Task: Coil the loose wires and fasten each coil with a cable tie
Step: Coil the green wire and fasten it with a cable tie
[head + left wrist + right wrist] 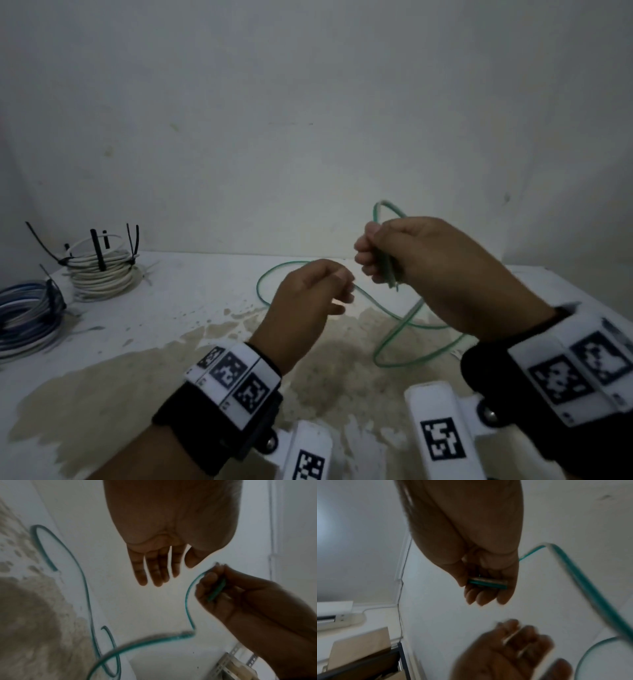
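Observation:
My right hand point(375, 260) is raised above the table and grips a folded bundle of the green wire point(388, 270). A small loop of it sticks up above the fist. The right wrist view shows the same green wire point(488, 583) lying across the curled fingers point(481, 597). The rest of the wire trails down in loose loops over the table point(137, 342). My left hand point(342, 291) hovers just left of the right one with relaxed fingers point(154, 573) and holds nothing. A strand passes close by it.
At the far left stand a white wire coil point(99, 274) bound with black cable ties and a blue and white coil point(27, 315). The table top is stained brown in the middle. A bare wall rises close behind it. The table's right edge is near my right wrist.

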The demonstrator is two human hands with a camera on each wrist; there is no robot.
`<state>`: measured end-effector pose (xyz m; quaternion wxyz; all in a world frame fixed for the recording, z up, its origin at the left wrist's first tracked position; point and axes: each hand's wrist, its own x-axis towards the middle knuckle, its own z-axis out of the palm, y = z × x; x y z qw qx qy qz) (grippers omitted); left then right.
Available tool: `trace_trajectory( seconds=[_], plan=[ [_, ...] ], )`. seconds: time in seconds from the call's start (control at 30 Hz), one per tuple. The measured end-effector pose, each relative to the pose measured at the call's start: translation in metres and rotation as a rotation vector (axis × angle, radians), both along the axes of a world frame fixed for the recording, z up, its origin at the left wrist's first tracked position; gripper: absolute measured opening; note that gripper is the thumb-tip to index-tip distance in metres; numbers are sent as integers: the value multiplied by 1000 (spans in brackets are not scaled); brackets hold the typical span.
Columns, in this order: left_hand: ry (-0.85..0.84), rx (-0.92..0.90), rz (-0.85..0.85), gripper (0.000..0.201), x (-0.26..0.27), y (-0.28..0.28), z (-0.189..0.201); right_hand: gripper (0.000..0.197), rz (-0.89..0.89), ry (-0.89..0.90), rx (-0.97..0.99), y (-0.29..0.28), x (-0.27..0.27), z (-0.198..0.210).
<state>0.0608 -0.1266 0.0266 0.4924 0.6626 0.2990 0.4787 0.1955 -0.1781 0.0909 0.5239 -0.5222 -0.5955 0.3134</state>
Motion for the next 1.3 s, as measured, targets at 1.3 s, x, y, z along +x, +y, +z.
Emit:
trace_trajectory(
  seconds=[1.3],
  plan=[
    [237, 487, -12, 6, -8, 14, 32, 42, 303, 707, -213, -15, -9, -58]
  ],
)
